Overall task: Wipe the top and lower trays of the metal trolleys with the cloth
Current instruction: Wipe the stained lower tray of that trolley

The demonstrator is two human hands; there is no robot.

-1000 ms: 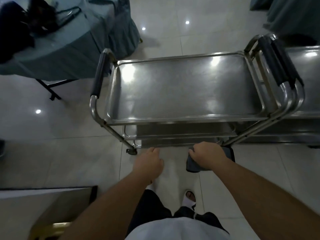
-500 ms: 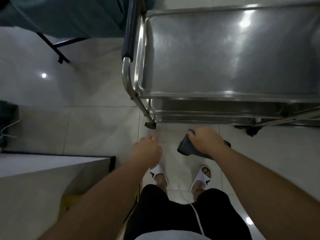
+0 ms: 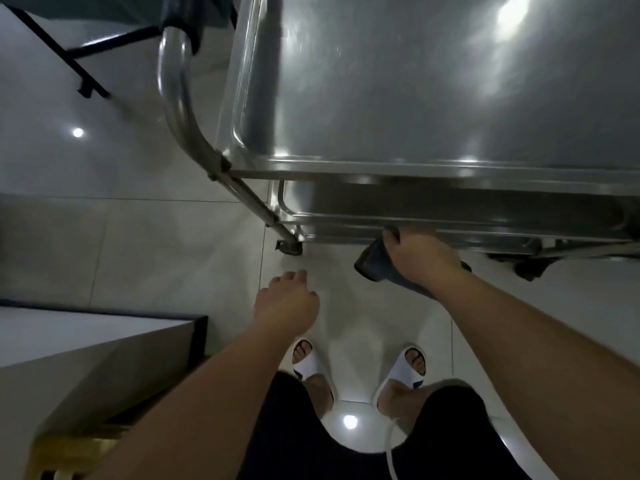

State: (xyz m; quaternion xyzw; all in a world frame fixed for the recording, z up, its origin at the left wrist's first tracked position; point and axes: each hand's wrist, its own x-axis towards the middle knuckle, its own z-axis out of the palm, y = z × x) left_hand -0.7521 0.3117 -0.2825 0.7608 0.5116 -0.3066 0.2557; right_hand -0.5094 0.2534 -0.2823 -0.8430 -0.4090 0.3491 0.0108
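1. Seen from the head camera, the metal trolley point(image 3: 433, 98) fills the upper right: a brushed steel top tray point(image 3: 415, 81) with a raised rolled rim and bright ceiling-light glare on its surface, and a lower tray point(image 3: 450, 206) showing as a dark strip under the top tray's near edge.
2. Its long axis runs left to right across the view; the tubular handle point(image 3: 173, 81) curves down past the tray's left end to a leg and a caster point(image 3: 289, 245) on the tiled floor point(image 3: 138, 237).
3. The cloth point(image 3: 375, 268) is dark grey and bunched, hanging below the fist, just in front of the lower tray's near edge towards its left corner.
4. The right hand point(image 3: 419, 258) is clenched around the cloth, knuckles up against the lower tray's near rim; whether the cloth touches the metal I cannot tell.
5. The left hand point(image 3: 287, 303) hangs free over the floor, fingers loosely curled, holding nothing, well short of the trolley's near left corner.
6. Compared with half a second earlier, the trolley looms much larger and closer, its top tray now cut off by the upper and right edges; the right hand has risen from the floor area to the lower tray's rim, while the left hand keeps about the same place.
7. White slippers point(image 3: 408, 368) stand on the tiles below, and a pale box-like surface point(image 3: 86, 341) sits at the lower left.
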